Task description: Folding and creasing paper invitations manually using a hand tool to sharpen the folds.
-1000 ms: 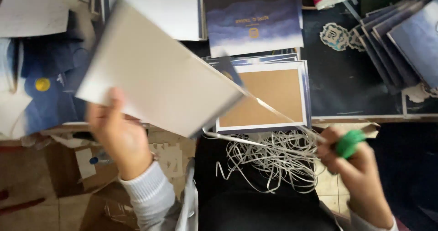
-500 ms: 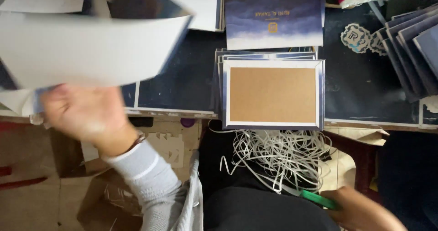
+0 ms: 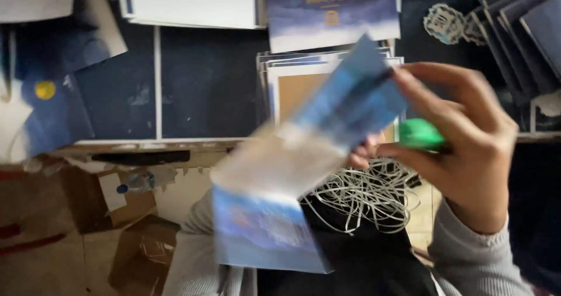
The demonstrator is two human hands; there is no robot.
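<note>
Dark bench (image 3: 204, 85) across the top of the view, crowded with card stacks, one brown-centred stack (image 3: 298, 91) near the middle as the marker. Brown floor below it, with a cardboard box (image 3: 140, 249) down to the stack's left.

Directly in front of that stack and reaching down toward the lap: a blue folded card (image 3: 274, 226), smeared by motion, tilted with its upper leaf across the stack's right half. Gone since a second ago: the big grey sheet, then lifted to the left of the stack and swept off left. By the look of it, one sheet swapped for another.

Right hand (image 3: 467, 138) now raised just right of the stack, up from the lap where it lay half a second ago, fingers closed round a green-handled tool (image 3: 421, 135). Left hand hidden behind the card, only the grey sleeve (image 3: 196, 261) showing; open or closed, cannot tell.

Below the stack, on the dark lap: a tangle of white strips (image 3: 362, 196). Lower left of the stack, a small plastic bottle (image 3: 137, 182).
</note>
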